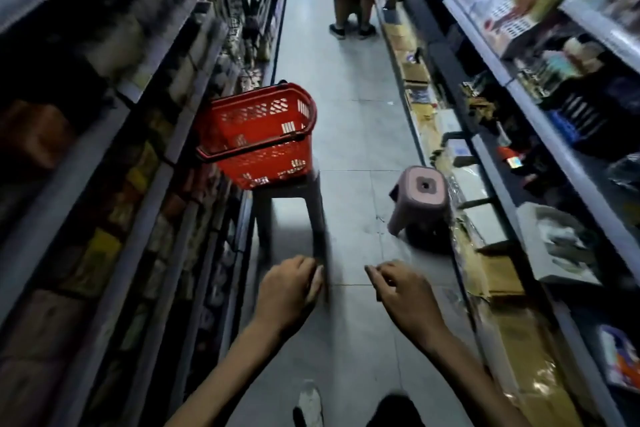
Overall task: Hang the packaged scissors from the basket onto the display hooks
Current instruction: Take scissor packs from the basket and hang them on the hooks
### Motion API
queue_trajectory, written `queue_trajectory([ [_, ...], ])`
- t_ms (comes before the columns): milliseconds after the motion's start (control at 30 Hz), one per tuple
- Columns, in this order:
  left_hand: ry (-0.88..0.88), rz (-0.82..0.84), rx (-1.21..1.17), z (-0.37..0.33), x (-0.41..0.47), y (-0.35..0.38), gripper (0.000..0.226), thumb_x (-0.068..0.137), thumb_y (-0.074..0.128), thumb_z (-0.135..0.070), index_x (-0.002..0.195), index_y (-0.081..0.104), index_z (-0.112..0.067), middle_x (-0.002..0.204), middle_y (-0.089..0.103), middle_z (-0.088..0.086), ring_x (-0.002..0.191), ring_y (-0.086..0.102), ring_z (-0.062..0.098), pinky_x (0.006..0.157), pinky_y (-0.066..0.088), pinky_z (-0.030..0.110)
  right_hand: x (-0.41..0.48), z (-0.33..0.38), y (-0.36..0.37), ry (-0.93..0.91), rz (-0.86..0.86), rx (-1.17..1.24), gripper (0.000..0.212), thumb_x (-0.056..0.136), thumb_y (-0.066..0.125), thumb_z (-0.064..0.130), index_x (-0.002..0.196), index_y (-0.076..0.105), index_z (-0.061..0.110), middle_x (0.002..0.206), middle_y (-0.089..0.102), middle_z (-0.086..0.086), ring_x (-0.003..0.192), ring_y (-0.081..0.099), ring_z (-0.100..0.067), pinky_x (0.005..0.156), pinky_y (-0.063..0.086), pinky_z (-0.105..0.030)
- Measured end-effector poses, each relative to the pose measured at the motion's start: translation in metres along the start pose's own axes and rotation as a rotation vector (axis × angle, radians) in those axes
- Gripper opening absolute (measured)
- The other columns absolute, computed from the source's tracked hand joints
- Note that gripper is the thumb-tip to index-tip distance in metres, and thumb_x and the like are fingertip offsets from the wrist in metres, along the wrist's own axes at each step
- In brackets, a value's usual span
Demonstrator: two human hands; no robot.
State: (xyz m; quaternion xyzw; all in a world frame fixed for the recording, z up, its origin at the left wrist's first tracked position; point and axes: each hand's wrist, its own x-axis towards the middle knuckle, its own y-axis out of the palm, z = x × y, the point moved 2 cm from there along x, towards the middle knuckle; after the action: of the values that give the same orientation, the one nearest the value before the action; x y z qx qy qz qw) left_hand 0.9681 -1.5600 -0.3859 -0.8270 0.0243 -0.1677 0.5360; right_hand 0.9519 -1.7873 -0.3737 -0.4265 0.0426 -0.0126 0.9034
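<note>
Shelves (145, 156) line the aisle, stock blurred; hooks not made out. Basket (256, 135) sits tilted on stool (291, 204) ahead; scissors not visible inside. Left grip (287, 291) & right grip (405, 295) loosely curled, empty. Step: prob. approach. Next: reach into basket for a pack.

- Basket (256, 135): red plastic, perforated walls, slight sheen.
- Grey stool (291, 196) under basket: smooth plastic.
- Pink stool (420, 198) right of basket: matt plastic.
- Floor (346, 80) beyond basket: glossy grey tiles.
</note>
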Motion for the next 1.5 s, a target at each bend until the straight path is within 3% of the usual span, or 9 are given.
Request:
queue_trajectory([
  [300, 0.009, 0.053, 0.161, 0.108, 0.091, 0.015, 0.036, 0.104, 0.040, -0.037, 0.076, 0.057, -0.023, 0.072, 0.058, -0.003, 0.067, 0.058, 0.023, 0.059, 0.045, 0.038, 0.132, 0.033, 0.064, -0.092, 0.196, -0.044, 0.061, 0.097, 0.029, 0.068, 0.090, 0.069, 0.022, 0.094, 0.070, 0.005, 0.085, 0.065, -0.012, 0.078, 0.054, -0.040],
  [467, -0.117, 0.150, 0.095, 0.164, 0.171, 0.048, 0.038, 0.094, 0.041, -0.036, 0.113, 0.069, -0.020, 0.104, 0.069, -0.001, 0.094, 0.066, 0.023, 0.077, 0.052, 0.041, 0.221, 0.030, 0.083, -0.140, 0.300, -0.082, 0.028, 0.101, 0.051, 0.037, 0.126, 0.064, 0.036, 0.119, 0.067, 0.016, 0.102, 0.066, -0.008, 0.086, 0.053, -0.030],
  [700, -0.328, 0.414, 0.266, 0.233, 0.289, 0.091, 0.079, 0.086, 0.053, -0.046, 0.158, 0.036, -0.018, 0.145, 0.049, 0.012, 0.128, 0.055, 0.035, 0.096, 0.052, 0.049, 0.329, 0.013, 0.104, -0.114, 0.461, -0.199, 0.039, 0.101, 0.052, 0.033, 0.139, 0.057, 0.033, 0.133, 0.062, 0.010, 0.119, 0.061, -0.015, 0.097, 0.047, -0.031],
  [833, -0.465, 0.477, 0.272, 0.263, 0.340, 0.116, 0.089, 0.095, 0.060, -0.048, 0.166, 0.013, -0.022, 0.166, 0.020, 0.018, 0.135, 0.044, 0.039, 0.094, 0.052, 0.052, 0.374, 0.005, 0.114, -0.099, 0.474, -0.242, 0.044, 0.100, 0.053, 0.034, 0.144, 0.047, 0.038, 0.125, 0.064, 0.011, 0.105, 0.065, -0.015, 0.084, 0.051, -0.033],
  [1033, -0.492, 0.516, 0.286, 0.303, 0.402, 0.139, 0.089, 0.099, 0.056, -0.050, 0.166, 0.008, -0.018, 0.139, 0.054, 0.014, 0.110, 0.065, 0.038, 0.084, 0.052, 0.045, 0.442, 0.004, 0.126, -0.096, 0.372, -0.277, 0.018, 0.102, 0.049, 0.044, 0.119, 0.053, 0.037, 0.078, 0.071, 0.003, 0.077, 0.068, -0.026, 0.061, 0.049, -0.039],
  [1167, -0.409, 0.578, 0.342, 0.333, 0.428, 0.157, 0.067, 0.089, 0.066, -0.054, 0.143, 0.053, -0.016, 0.137, 0.059, 0.011, 0.120, 0.059, 0.033, 0.093, 0.048, 0.044, 0.501, 0.028, 0.135, -0.147, 0.310, -0.393, 0.040, 0.102, 0.051, 0.050, 0.076, 0.047, 0.020, 0.072, 0.069, -0.006, 0.073, 0.065, -0.034, 0.053, 0.029, -0.037],
  [1233, -0.341, 0.591, 0.348, 0.345, 0.436, 0.162, 0.063, 0.077, 0.076, -0.055, 0.125, 0.064, -0.016, 0.129, 0.063, 0.012, 0.115, 0.060, 0.033, 0.090, 0.048, 0.044, 0.528, 0.046, 0.142, -0.182, 0.302, -0.401, 0.045, 0.102, 0.051, 0.048, 0.070, 0.042, 0.018, 0.071, 0.068, -0.009, 0.073, 0.065, -0.037, 0.053, 0.032, -0.038],
  [1367, -0.246, 0.671, 0.348, 0.366, 0.443, 0.176, 0.076, 0.060, 0.088, -0.054, 0.119, 0.065, -0.011, 0.116, 0.063, 0.013, 0.109, 0.061, 0.034, 0.087, 0.049, 0.045, 0.583, 0.077, 0.167, -0.304, 0.321, -0.411, 0.042, 0.100, 0.050, 0.042, 0.076, 0.070, 0.015, 0.084, 0.065, 0.001, 0.077, 0.064, -0.024, 0.055, 0.043, -0.034],
  [1500, -0.282, 0.729, 0.208, 0.386, 0.447, 0.194, 0.064, 0.057, 0.084, -0.029, 0.114, 0.063, -0.010, 0.092, 0.065, 0.013, 0.079, 0.067, 0.040, 0.061, 0.054, 0.041, 0.632, 0.102, 0.197, -0.486, 0.379, -0.447, 0.042, 0.095, 0.051, 0.035, 0.081, 0.079, 0.008, 0.101, 0.068, -0.005, 0.089, 0.062, -0.024, 0.070, 0.054, -0.036],
])
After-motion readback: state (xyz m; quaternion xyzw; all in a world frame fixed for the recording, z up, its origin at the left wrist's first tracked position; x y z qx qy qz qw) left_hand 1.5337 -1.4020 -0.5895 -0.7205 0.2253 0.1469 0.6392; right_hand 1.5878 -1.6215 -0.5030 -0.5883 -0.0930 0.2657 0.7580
